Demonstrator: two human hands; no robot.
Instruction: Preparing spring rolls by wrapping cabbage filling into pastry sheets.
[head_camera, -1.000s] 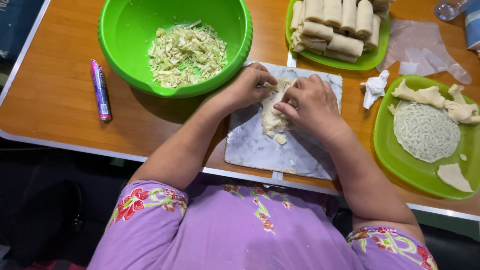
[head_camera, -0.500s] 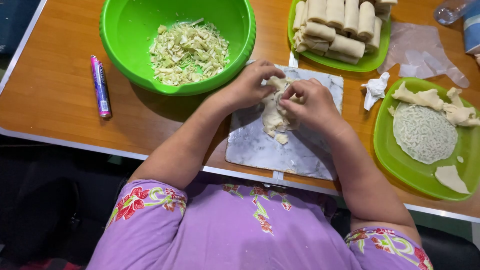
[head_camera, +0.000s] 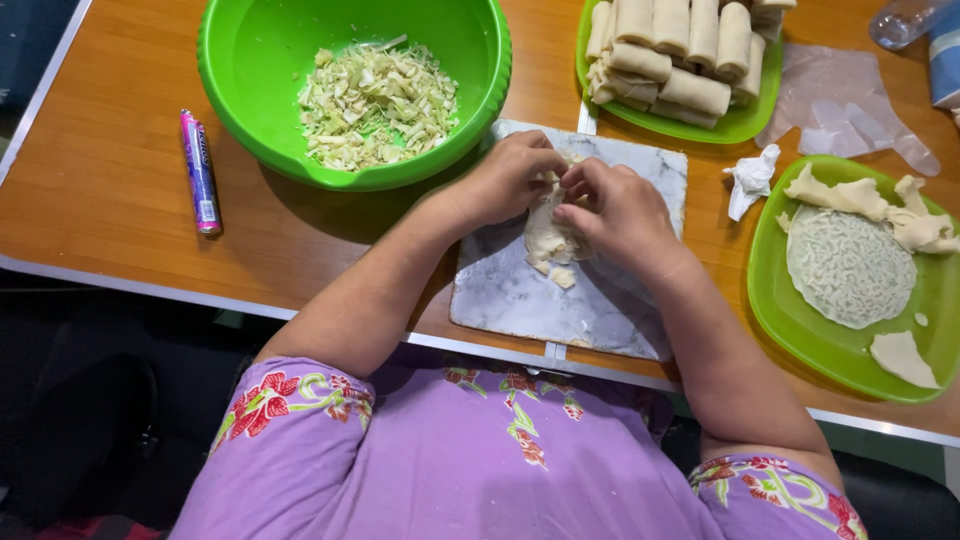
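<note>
Pale dough wrapper laid on marble slab, pinched by fingers of left hand and right hand, green bowl of shredded cabbage just beside, wooden bench beneath.

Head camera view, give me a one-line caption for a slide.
Both hands, left hand and right hand, fold a pale wrapper on a marble board beside a green bowl of shredded cabbage.

Green bowl of shredded cabbage, purple tube, plate of rolls
</note>
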